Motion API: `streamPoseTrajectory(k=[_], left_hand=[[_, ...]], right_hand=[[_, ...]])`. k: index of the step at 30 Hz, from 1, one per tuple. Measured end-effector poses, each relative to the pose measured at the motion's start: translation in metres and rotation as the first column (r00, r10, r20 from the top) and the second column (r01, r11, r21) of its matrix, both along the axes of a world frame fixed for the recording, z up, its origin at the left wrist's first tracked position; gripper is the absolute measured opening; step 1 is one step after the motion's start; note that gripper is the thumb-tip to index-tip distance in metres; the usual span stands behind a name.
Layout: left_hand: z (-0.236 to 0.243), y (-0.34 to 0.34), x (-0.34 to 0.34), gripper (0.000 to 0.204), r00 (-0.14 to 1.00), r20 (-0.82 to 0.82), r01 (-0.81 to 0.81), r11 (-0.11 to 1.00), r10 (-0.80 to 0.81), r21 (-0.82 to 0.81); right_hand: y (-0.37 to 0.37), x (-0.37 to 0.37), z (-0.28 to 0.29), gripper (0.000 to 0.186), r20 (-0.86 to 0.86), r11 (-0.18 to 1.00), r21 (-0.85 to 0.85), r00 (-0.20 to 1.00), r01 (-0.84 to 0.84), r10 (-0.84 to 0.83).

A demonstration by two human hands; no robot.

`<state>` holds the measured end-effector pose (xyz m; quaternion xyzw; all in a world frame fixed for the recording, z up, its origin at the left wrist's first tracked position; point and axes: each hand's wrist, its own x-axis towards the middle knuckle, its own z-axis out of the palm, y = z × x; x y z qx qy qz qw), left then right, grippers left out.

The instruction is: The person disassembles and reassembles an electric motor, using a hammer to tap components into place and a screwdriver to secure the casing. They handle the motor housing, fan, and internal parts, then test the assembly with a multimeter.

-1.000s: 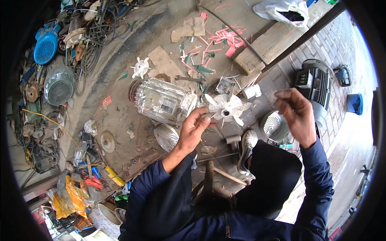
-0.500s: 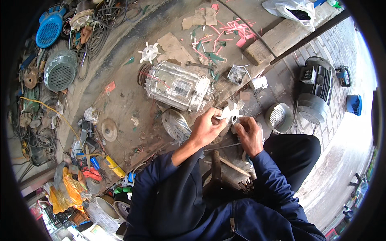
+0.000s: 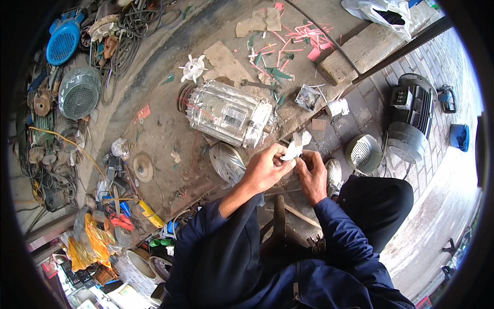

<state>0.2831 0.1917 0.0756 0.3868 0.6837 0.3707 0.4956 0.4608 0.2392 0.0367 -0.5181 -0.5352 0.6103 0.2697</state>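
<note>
A white bladed fan (image 3: 294,147) is held up between my two hands, turned partly edge-on. My left hand (image 3: 266,167) grips its blades on the left with closed fingers. On the other side my right hand (image 3: 312,172) pinches near its hub, fingers closed. Just beyond lies a silvery electric motor (image 3: 225,114) on its side, with dusty ribs and a red wire across it. A second white fan (image 3: 192,68) rests behind the motor's left end. To the right of my hands stands a perforated grey motor cover (image 3: 363,154).
A black motor (image 3: 410,118) stands on the paving at right. A wooden beam (image 3: 355,56) crosses the far right. Beyond the motor are a wrench (image 3: 261,84), a small clear box (image 3: 309,97) and pink strips (image 3: 311,36). Cables, covers and tools crowd the left.
The fan has tilted from facing up to partly edge-on. My right hand has shifted slightly left, closer to my left hand. The whole view has also shifted a little.
</note>
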Motion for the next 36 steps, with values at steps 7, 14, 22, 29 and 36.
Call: streamPoseTrajectory(k=[7,14,22,29,36], left_hand=[[0.025,-0.078,-0.075,0.025,0.983,0.185,0.016,1.000,-0.019,0.021],[0.015,-0.103,-0.238,0.030,0.770,-0.184,-0.616,0.787,0.611,0.036],[-0.039,0.057,-0.307,0.062,0.712,-0.623,-0.472,0.877,0.324,-0.085],[-0.050,0.000,-0.301,0.032,0.823,-0.363,-0.417,0.898,0.438,0.138],[-0.091,-0.047,-0.283,0.023,0.681,0.330,-0.727,0.660,0.654,0.190]], right_hand=[[0.024,-0.004,-0.020,0.022,-0.118,0.962,-0.272,0.992,0.009,-0.043],[0.023,-0.007,-0.038,0.014,-0.286,0.741,-0.671,0.933,-0.032,-0.218],[0.030,-0.009,-0.037,0.016,-0.345,0.647,-0.757,0.899,-0.095,-0.271],[0.030,-0.012,-0.055,0.016,-0.363,0.558,-0.824,0.845,-0.095,-0.392],[0.028,-0.019,-0.060,0.016,-0.382,0.533,-0.836,0.836,-0.130,-0.394]])
